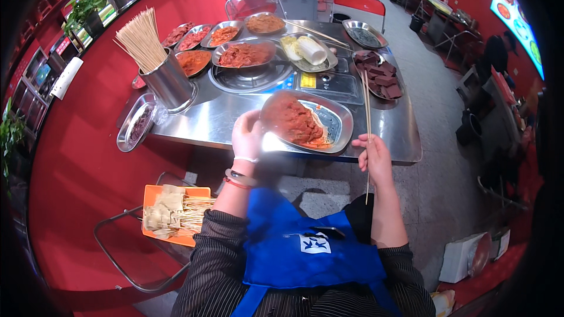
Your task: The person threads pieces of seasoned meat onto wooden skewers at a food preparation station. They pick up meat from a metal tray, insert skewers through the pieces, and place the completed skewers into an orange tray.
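Before me on a steel table point(211, 119), an oval metal tray point(343, 116) holds red marinated meat point(297, 119). My left hand point(246, 134), which looks to be in a clear glove, is at the left rim of that tray; a blurred patch partly covers the spot, so its grip is unclear. My right hand point(374, 152) holds a few thin bamboo skewers point(367, 101) upright, right of the tray. Their upper ends reach the tray of dark red blocks point(383, 75). At the left, a steel canister point(169, 81) is packed with bamboo skewers point(141, 39).
Trays of meat point(244, 55) and one of cabbage point(313, 50) stand farther back. A tray of dark pieces point(140, 125) overhangs the left edge. An orange tray point(200, 192) of skewered food rests on a chair below left. A red-backed chair point(359, 1) stands behind the table.
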The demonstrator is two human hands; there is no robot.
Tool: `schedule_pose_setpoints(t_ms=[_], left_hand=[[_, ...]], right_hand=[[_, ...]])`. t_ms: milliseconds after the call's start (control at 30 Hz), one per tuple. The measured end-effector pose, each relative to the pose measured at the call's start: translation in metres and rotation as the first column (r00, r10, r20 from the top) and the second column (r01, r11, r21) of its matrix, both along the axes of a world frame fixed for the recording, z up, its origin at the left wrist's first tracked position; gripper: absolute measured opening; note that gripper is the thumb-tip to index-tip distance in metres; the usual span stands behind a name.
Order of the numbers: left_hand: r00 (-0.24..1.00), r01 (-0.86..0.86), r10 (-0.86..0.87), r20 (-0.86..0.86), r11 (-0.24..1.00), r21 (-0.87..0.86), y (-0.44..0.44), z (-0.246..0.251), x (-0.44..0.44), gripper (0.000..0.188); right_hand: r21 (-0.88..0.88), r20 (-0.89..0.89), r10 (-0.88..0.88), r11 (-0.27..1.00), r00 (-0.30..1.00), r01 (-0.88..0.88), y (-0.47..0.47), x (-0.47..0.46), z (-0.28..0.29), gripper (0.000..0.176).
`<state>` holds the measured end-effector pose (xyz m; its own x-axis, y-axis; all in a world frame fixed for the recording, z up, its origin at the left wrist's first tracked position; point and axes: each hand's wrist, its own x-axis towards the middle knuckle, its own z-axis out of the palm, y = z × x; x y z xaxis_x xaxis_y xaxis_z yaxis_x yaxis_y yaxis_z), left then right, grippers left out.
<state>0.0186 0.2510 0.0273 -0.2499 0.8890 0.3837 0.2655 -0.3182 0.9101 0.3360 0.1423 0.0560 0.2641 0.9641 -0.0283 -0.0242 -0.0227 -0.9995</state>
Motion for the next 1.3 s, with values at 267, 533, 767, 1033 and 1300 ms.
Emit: schedule_pose_setpoints(t_ms=[267,533,767,1033,1300], left_hand=[[0.9,0.156,0.013,-0.437,0.924,0.348,-0.061,0.054,0.035,0.025],[0.361,0.585,-0.179,-0.915,0.808,0.072,-0.034,0.088,0.083,0.028],[-0.202,0.458,-0.105,-0.974,0.869,-0.189,-0.008,0.088,0.122,0.025],[-0.044,0.481,-0.204,-0.978,0.853,-0.2,0.008,0.08,0.122,0.03],[0.857,0.487,-0.511,-0.064,0.845,-0.223,-0.007,0.086,0.092,0.022]], right_hand=[[-0.143,-0.064,0.189,0.97,0.98,-0.196,-0.084,-0.033,0.007,0.03],[-0.202,-0.004,0.095,0.975,0.995,-0.094,-0.128,-0.024,-0.003,0.029],[-0.149,0.053,0.087,0.986,0.995,-0.078,-0.126,-0.021,-0.004,0.023],[-0.153,0.034,0.11,0.983,0.993,-0.104,-0.131,-0.02,-0.009,0.022],[-0.141,0.08,0.114,0.985,0.99,-0.102,-0.129,-0.02,-0.003,0.022]])
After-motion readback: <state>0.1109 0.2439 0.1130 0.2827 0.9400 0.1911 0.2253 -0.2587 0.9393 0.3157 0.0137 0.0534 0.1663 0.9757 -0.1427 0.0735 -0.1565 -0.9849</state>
